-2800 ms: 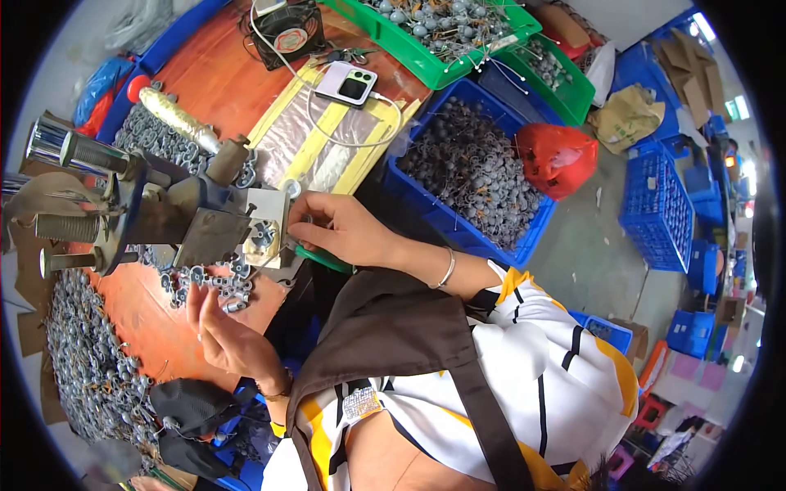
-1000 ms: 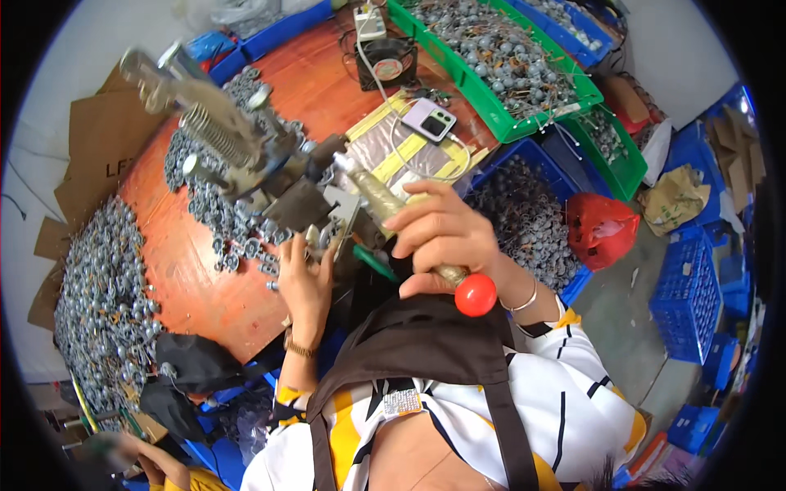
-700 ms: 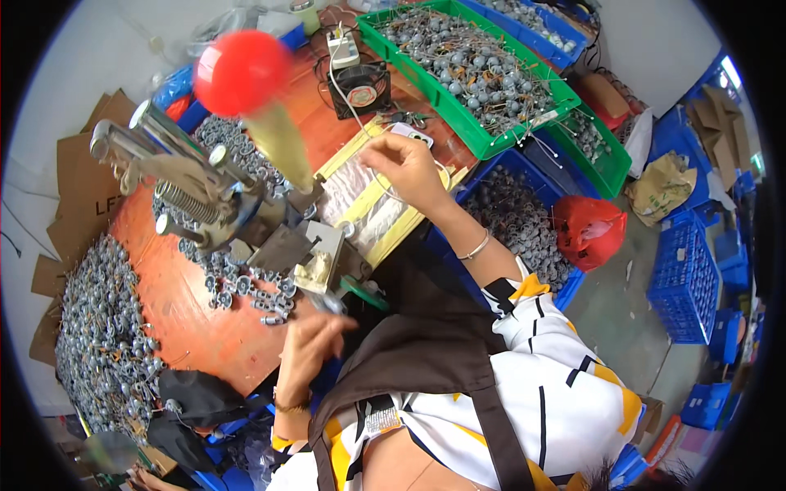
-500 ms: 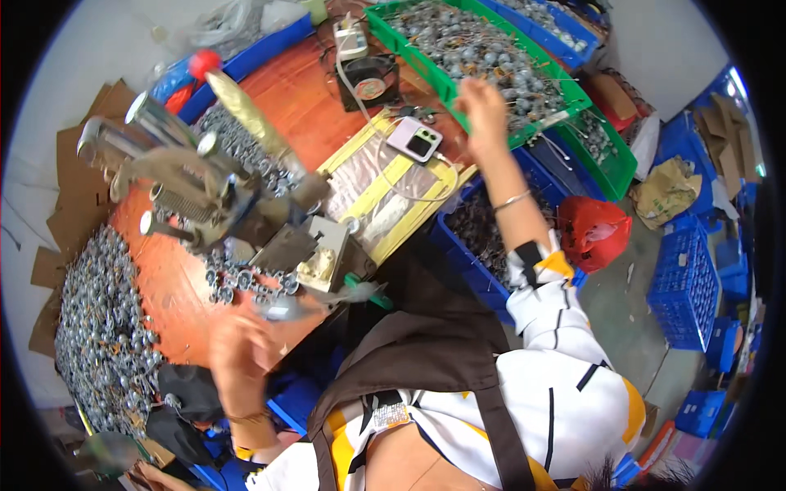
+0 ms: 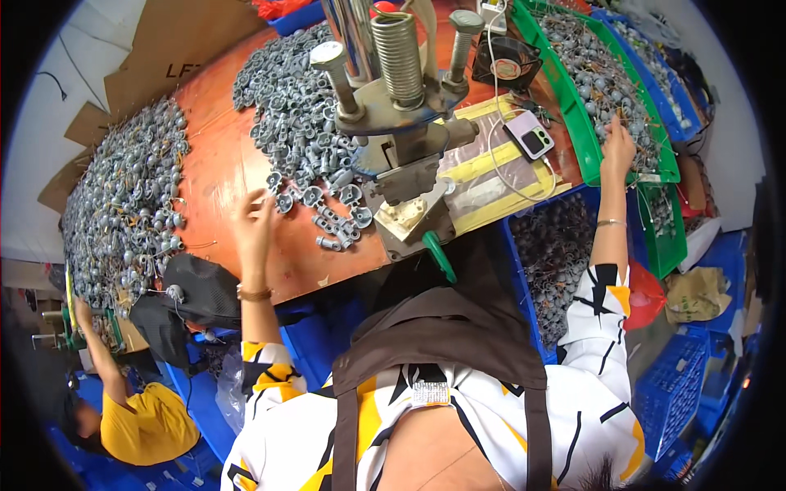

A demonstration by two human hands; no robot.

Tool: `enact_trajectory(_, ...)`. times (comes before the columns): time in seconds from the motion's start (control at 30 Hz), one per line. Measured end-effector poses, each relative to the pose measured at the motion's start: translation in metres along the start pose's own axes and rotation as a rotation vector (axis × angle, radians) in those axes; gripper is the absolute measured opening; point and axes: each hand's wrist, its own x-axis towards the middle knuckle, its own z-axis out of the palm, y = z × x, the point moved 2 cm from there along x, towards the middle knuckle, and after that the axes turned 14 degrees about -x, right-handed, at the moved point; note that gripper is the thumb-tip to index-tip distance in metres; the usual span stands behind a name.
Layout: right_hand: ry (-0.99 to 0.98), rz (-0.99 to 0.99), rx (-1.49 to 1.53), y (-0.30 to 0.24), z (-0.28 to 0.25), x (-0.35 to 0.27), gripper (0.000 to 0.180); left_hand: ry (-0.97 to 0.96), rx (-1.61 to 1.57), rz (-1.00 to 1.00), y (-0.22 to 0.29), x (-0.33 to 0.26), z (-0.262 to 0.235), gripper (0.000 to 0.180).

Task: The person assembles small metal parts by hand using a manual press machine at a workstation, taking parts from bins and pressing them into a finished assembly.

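My left hand [image 5: 255, 227] is over the orange table, fingers apart and slightly bent, beside the nearest small grey plastic sockets [image 5: 309, 196]. My right hand [image 5: 618, 154] reaches to the green tray [image 5: 580, 147], which is heaped with grey round parts on thin wires [image 5: 610, 78]. Its fingers are drawn together at the pile; whatever they hold is too small to make out. Between my hands stands a metal hand press [image 5: 401, 123] with a coil spring and two bolts. Below its head sits a cream-coloured fixture [image 5: 401, 217], with nothing visible on it.
A large heap of wired grey parts [image 5: 123, 213] covers the table's left side. A phone-like device [image 5: 528, 135] with a cable lies right of the press, near a small black fan [image 5: 506, 64]. A blue crate [image 5: 528, 282] stands below. Another person in yellow [image 5: 151, 425] works at lower left.
The view has swung left, so the press appears upright and nearer the middle. My left hand has moved up to the loose grey sockets. A blurred grey piece beside the fixture is gone from there.
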Motion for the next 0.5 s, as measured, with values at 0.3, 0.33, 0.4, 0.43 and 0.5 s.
enact_trajectory(0.3, 0.078, -0.250, 0.218, -0.099, -0.045, 0.008, 0.022, -0.051, 0.240, 0.135, -0.007, -0.019, 0.025, 0.023)
enact_trajectory(0.33, 0.034, -0.307, 0.299, -0.110, -0.048, 0.017, 0.022, -0.020, 0.119, -0.025, -0.002, -0.023, 0.021, 0.023)
enact_trajectory(0.4, 0.046, -0.348, 0.395, -0.128, -0.061, 0.028, 0.023, 0.019, 0.093, -0.061, 0.005, -0.026, 0.025, 0.029)
enact_trajectory(0.43, 0.049, -0.346, 0.394, -0.131, -0.059, 0.028, 0.023, 0.047, -0.228, -0.052, 0.006, -0.029, 0.025, 0.033)
enact_trajectory(0.5, 0.034, -0.289, 0.442, -0.129, -0.056, 0.027, 0.025, 0.034, -0.724, -0.119, 0.005, -0.032, 0.028, 0.037)
